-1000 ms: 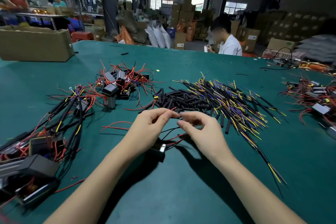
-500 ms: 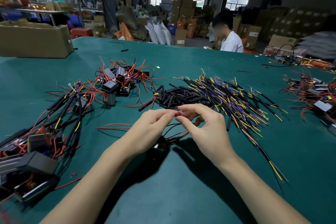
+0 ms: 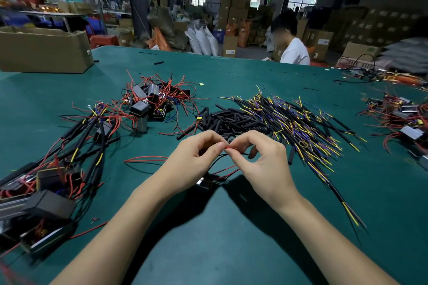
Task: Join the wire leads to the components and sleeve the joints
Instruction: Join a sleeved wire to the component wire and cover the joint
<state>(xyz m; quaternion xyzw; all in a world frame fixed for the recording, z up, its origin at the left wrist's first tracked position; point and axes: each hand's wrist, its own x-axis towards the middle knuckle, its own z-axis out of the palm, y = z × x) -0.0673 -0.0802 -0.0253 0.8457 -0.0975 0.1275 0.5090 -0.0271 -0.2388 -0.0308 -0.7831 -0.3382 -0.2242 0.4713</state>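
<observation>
- Left hand: fingers curled, thumb and forefinger pinching the red lead at its left end.
- Right hand: fingers curled, thumb and forefinger pinching the same red lead from the right; fingertips of both hands almost touching.
- Both hands raised above the green worktop, near centre.
- Red lead: short exposed stretch between the two pinches; further red and black wires running down from the hands to the component, partly hidden below the left wrist.
- Sleeves: black pile on the worktop just beyond the hands.
- Yellow-and-purple wire bundle: right of the sleeves, beyond the right hand.
- Component heap: beyond and left of the left hand.
- Versus 0.5 s ago: pinch on the red lead unchanged; hands at about the same place above the worktop; right fingers arched slightly higher.
</observation>
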